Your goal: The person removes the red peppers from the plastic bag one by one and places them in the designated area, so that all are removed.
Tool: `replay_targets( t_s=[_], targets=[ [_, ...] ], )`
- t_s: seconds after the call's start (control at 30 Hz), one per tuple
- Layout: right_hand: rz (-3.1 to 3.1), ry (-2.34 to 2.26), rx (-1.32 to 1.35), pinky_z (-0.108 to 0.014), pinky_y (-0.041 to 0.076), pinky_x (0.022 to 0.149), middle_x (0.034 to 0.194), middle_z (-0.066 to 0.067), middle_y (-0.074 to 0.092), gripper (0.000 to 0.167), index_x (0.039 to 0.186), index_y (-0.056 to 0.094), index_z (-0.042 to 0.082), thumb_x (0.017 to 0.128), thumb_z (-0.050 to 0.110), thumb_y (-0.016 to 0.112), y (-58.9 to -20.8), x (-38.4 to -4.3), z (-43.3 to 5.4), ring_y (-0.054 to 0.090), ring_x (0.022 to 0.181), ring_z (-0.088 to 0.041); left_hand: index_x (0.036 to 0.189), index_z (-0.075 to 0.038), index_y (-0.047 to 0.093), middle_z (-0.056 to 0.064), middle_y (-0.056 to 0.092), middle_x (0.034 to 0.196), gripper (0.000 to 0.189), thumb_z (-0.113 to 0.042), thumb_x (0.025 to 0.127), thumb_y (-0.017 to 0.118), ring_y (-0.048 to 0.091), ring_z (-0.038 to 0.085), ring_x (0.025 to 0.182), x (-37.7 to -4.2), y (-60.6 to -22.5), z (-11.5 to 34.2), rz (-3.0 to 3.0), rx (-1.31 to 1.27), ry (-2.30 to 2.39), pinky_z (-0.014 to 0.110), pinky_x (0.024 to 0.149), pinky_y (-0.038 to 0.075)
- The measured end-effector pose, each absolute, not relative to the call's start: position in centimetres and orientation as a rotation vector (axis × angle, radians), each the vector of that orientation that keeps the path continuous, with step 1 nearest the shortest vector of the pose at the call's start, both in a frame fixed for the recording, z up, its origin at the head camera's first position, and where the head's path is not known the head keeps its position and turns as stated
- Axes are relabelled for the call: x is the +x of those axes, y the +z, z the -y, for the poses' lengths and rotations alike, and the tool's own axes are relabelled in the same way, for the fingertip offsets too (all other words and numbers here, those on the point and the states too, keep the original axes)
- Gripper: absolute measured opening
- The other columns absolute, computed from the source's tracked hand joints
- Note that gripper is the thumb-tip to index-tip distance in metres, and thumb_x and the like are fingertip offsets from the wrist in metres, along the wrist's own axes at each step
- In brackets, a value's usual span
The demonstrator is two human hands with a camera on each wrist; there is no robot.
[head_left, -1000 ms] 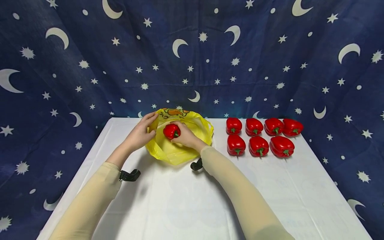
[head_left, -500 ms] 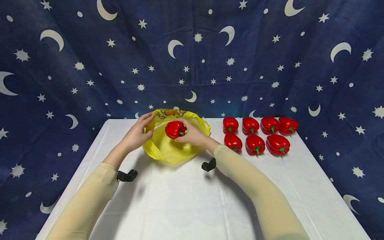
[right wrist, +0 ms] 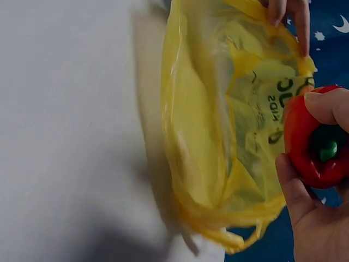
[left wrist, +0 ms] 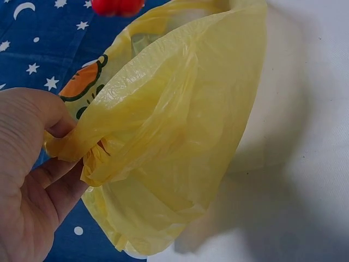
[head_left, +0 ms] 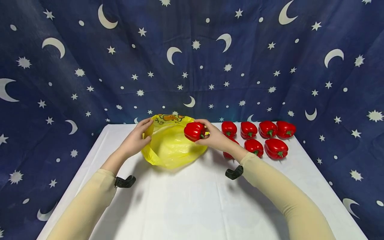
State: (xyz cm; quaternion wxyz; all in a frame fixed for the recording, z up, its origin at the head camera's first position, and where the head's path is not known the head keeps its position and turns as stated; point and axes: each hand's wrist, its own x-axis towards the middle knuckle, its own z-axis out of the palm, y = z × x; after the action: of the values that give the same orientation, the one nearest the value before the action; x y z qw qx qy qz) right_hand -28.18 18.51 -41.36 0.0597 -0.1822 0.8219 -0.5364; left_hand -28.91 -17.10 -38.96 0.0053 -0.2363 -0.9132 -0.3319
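Observation:
My left hand point(head_left: 136, 139) pinches the left rim of a yellow plastic bag point(head_left: 171, 146), which stands with its mouth held wide. In the left wrist view the thumb and fingers gather the bag's thin film point(left wrist: 163, 125). A glossy red bell pepper point(head_left: 194, 131) with a green stem is gripped by my right hand point(head_left: 214, 136), over the right edge of the bag's mouth. The right wrist view shows thumb and fingers round this pepper point(right wrist: 313, 142), stem toward the camera, beside the bag point(right wrist: 196, 120). Dark lettering and an orange print mark the bag's far wall.
Several more red bell peppers point(head_left: 276, 148) stand in two rows at the right of the white-covered table point(head_left: 186, 203); my right forearm partly hides the near left one point(head_left: 229, 154). Behind the table hangs a dark blue curtain point(head_left: 198, 76) with moons and stars.
My right hand has lifted the pepper from inside the bag and carried it right, to the bag's right edge. The left hand keeps its hold on the rim; the view has shifted slightly.

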Motion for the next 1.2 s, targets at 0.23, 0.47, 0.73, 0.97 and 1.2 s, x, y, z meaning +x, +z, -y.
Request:
replay_targets(
  t_s=[0.23, 0.47, 0.73, 0.97, 1.2],
  targets=[
    [-2.502, -1.642, -0.511, -0.041, 0.056, 0.091, 0.143, -0.005, 0.051, 0.088, 0.151, 0.042, 0.034, 0.078, 0.016, 0.089, -40.7, -26.7, -22.0, 0.055, 0.120, -0.030, 0.161, -0.004, 0.029, 0.010, 0.020, 0.168, 0.071, -0.007, 0.096, 0.058, 0.029, 0.035, 0.149, -28.6, -39.3, 17.6, 2.854, -0.735, -1.043, 0.055, 0.114, 0.032],
    [-2.544, -1.645, -0.395, -0.048, 0.052, 0.098, 0.147, -0.006, 0.048, 0.089, 0.154, 0.038, 0.033, 0.081, 0.024, 0.088, -40.0, -25.2, -26.6, 0.052, 0.128, -0.032, 0.161, -0.004, 0.029, 0.011, 0.020, 0.168, 0.070, -0.007, 0.096, 0.058, 0.029, 0.035, 0.149, -28.7, -39.3, 17.8, 2.850, -0.753, -1.037, 0.056, 0.114, 0.032],
    [-2.636, -1.678, -0.230, -0.056, 0.041, 0.109, 0.155, -0.009, 0.041, 0.088, 0.157, 0.033, 0.029, 0.086, 0.025, 0.085, -39.6, -23.4, -32.9, 0.045, 0.136, -0.035, 0.160, -0.004, 0.030, 0.009, 0.021, 0.168, 0.071, -0.006, 0.096, 0.058, 0.029, 0.034, 0.149, -29.0, -39.0, 17.2, 2.842, -0.781, -1.034, 0.055, 0.114, 0.033],
    [-2.775, -1.661, -0.067, -0.064, 0.034, 0.110, 0.158, -0.015, 0.034, 0.093, 0.162, 0.025, 0.024, 0.089, 0.024, 0.082, -40.0, -21.1, -38.1, 0.038, 0.140, -0.041, 0.162, -0.007, 0.027, 0.007, 0.019, 0.169, 0.071, -0.007, 0.098, 0.058, 0.028, 0.032, 0.150, -29.0, -39.3, 17.0, 2.867, -0.790, -1.014, 0.054, 0.114, 0.033],
    [-2.863, -1.601, 0.138, -0.048, 0.042, 0.106, 0.158, -0.018, 0.032, 0.092, 0.164, 0.021, 0.027, 0.092, 0.030, 0.078, -40.6, -18.9, -42.4, 0.036, 0.137, -0.039, 0.162, -0.006, 0.027, 0.009, 0.019, 0.168, 0.071, -0.007, 0.097, 0.057, 0.028, 0.034, 0.150, -28.8, -39.7, 17.2, 2.873, -0.777, -1.025, 0.055, 0.114, 0.032]
  ],
)
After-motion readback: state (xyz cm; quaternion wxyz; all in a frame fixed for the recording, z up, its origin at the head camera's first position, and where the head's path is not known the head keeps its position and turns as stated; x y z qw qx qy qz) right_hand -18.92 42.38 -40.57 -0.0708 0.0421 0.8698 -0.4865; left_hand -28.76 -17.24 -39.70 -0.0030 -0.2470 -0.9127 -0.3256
